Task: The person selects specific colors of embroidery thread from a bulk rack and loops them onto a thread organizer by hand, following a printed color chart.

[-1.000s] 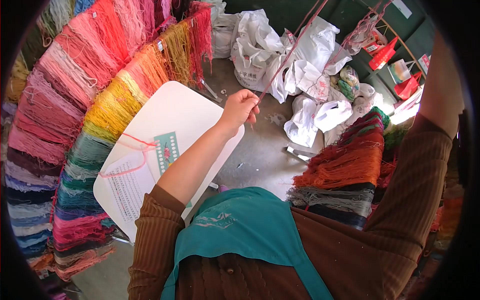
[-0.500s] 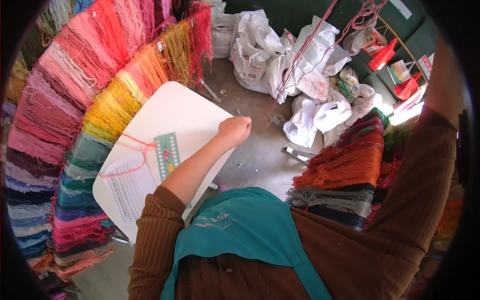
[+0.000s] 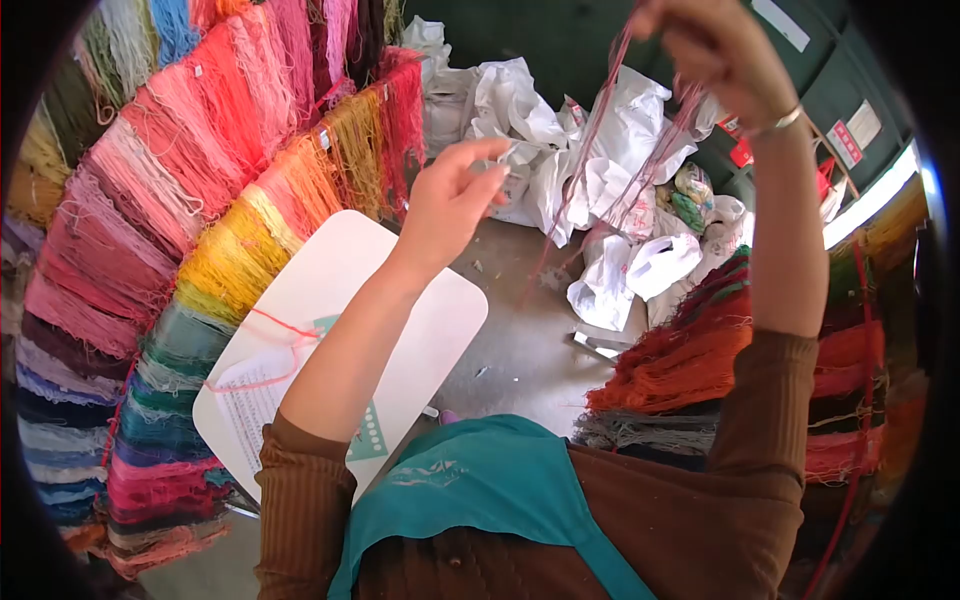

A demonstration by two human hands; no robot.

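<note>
My left hand [image 3: 450,205] is raised above the white tabletop, its thumb and forefinger apart, with nothing visible between them. At the top right, my right hand [image 3: 722,55] is up high with its fingers curled on mauve embroidery thread [image 3: 600,120]. Long strands dangle from around the fingers toward the floor; the top of the thread is out of view. Below my left forearm lies the white board-like tabletop [image 3: 440,310]. On it rest a printed sheet [image 3: 255,390], a green card with holes [image 3: 368,438] and a pink strand [image 3: 280,320], all partly covered by the forearm.
Racks of coloured thread skeins [image 3: 190,130] curve along the left. More skeins, orange and grey [image 3: 670,370], hang at the right. White plastic bags [image 3: 520,100] are heaped at the back against a dark green wall [image 3: 570,25]. I wear a teal apron [image 3: 480,470].
My left hand has lifted and its fist has opened. My right hand has come into view at the top, at the hanging thread. The view has shifted slightly.
</note>
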